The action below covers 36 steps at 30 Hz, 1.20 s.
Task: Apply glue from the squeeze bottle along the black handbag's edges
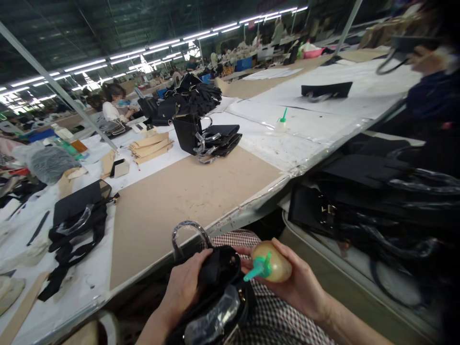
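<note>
On my lap lies a black handbag (219, 266), its handles wrapped in clear plastic. My left hand (187, 280) is closed on the bag's near left part, with the fingertips hidden behind it. In my right hand (302, 282) is a squeeze bottle (275, 262) with yellowish contents and a green nozzle. The bottle is tilted, its nozzle pointing left and down toward the bag. Fingers of the right hand reach behind the bottle to the bag's edge; whether they touch it I cannot tell.
Folded black bags (215, 139) stand on the table beyond a brown sheet (172, 201). Another squeeze bottle (281, 125) stands farther right. A black bag (81, 211) lies at left. Black bags (316, 206) fill a bin at right. A co-worker's hand (426, 60) holds a black piece.
</note>
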Tool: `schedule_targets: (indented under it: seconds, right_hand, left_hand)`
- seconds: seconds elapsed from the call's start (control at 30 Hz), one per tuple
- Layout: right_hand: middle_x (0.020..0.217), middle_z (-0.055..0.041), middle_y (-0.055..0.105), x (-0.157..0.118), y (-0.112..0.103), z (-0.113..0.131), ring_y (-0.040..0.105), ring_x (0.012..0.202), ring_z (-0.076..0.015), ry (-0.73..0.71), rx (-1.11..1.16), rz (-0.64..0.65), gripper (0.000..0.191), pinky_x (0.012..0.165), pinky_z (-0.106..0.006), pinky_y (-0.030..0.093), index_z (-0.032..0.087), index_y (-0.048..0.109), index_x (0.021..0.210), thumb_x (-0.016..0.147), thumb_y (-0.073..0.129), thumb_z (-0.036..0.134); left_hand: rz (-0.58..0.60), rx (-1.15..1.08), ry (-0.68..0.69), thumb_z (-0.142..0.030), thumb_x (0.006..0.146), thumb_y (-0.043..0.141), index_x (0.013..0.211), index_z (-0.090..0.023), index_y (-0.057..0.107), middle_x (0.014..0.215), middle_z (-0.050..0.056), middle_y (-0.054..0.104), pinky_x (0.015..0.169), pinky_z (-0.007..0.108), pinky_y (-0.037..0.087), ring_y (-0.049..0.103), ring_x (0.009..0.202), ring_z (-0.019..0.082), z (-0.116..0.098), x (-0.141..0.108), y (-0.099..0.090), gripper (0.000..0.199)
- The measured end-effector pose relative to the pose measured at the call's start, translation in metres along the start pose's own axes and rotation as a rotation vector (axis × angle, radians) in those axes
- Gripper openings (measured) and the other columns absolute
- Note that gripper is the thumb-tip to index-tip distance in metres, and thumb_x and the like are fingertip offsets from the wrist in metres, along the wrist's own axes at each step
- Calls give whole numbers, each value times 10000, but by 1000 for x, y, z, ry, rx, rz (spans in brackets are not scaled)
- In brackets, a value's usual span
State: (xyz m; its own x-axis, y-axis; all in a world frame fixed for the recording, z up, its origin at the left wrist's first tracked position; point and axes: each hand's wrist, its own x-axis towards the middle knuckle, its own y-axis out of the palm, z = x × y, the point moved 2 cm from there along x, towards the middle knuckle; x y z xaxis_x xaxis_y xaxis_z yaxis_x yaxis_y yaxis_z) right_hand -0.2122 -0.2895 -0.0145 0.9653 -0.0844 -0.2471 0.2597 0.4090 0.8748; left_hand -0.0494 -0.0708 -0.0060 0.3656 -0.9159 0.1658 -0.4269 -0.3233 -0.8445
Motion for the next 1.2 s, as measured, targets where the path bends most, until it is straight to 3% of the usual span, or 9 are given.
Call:
schedule_targets:
  seconds: [0.2, 0.27, 0.37, 0.43, 0.53, 0.77, 0.93, 1.1, 1.2]
  right_hand:
    - [1354, -169, 622, 3, 6, -1, 513, 1307, -366, -125, 20, 5, 478, 1179, -450, 330, 92, 770, 1146, 1025, 619, 528]
    - [1343, -170, 629, 5, 8, 3, 527, 1289, -384, -110, -29, 19, 460, 1166, -490, 342, 103, 776, 1117, 1014, 636, 529]
    - [1316, -170, 646, 9, 11, 12, 562, 1248, -385, -27, -104, 64, 453, 1129, -503, 377, 116, 763, 1150, 1025, 621, 527]
    - [1303, -173, 652, 14, 16, 19, 585, 1220, -373, 49, -162, 110, 486, 1091, -483, 412, 115, 741, 1209, 1046, 579, 543]
    - [1261, -185, 668, 22, 29, 29, 608, 1182, -366, 131, -287, 175, 545, 1041, -448, 452, 88, 734, 1217, 1040, 562, 575]
    - [1156, -177, 704, 34, 58, 41, 648, 1107, -335, 197, -556, 270, 569, 976, -380, 493, 71, 751, 1150, 960, 664, 600]
    - [1197, -204, 689, 36, 36, 42, 648, 1121, -338, 223, -425, 237, 536, 938, -382, 535, 59, 726, 1144, 986, 637, 564]
    - [1226, -237, 668, 29, -6, 27, 664, 1095, -392, 96, -210, 35, 502, 896, -447, 573, 53, 692, 1139, 1019, 618, 535]
    - [1183, -244, 683, 19, -24, 9, 678, 1074, -365, 129, -62, -87, 477, 903, -407, 565, 49, 697, 1092, 1037, 612, 515]
  left_hand:
    - [-144, 176, 111, -178, 1042, 490, 1070, -210, 616, 952, 15, 689, 763, 243, 562, 684, 828, 152, -15, 0, 9, 134]
    - [-275, 140, 129, -164, 1033, 524, 1099, -200, 610, 959, 15, 703, 801, 240, 557, 674, 837, 142, -23, 2, 9, 114]
    - [-373, 191, 276, -85, 1005, 551, 1326, -145, 556, 1117, 57, 738, 955, 260, 521, 660, 1019, 149, -32, 3, 6, 327]
    - [-307, 295, 399, -73, 1011, 531, 1353, -146, 566, 1206, 57, 735, 1031, 301, 481, 610, 1144, 167, -35, 3, 4, 351]
    - [-155, 390, 494, -87, 1027, 480, 1175, -210, 659, 1167, 15, 741, 1001, 348, 473, 559, 1197, 199, -36, 6, 1, 263]
    - [-42, 439, 503, -98, 986, 510, 895, -222, 593, 898, 19, 643, 662, 362, 418, 557, 808, 201, -42, 20, 6, 174]
    - [-149, 383, 420, -94, 1005, 465, 1144, -175, 598, 938, 44, 647, 713, 348, 493, 572, 783, 191, -42, 17, 16, 209]
    - [-257, 223, 315, -66, 1001, 506, 1138, -166, 590, 884, 36, 654, 756, 316, 537, 587, 776, 181, -41, 11, 14, 189]
    - [-246, 116, 270, -77, 1011, 505, 1172, -175, 578, 888, 36, 664, 761, 308, 550, 599, 786, 179, -42, 8, 11, 202]
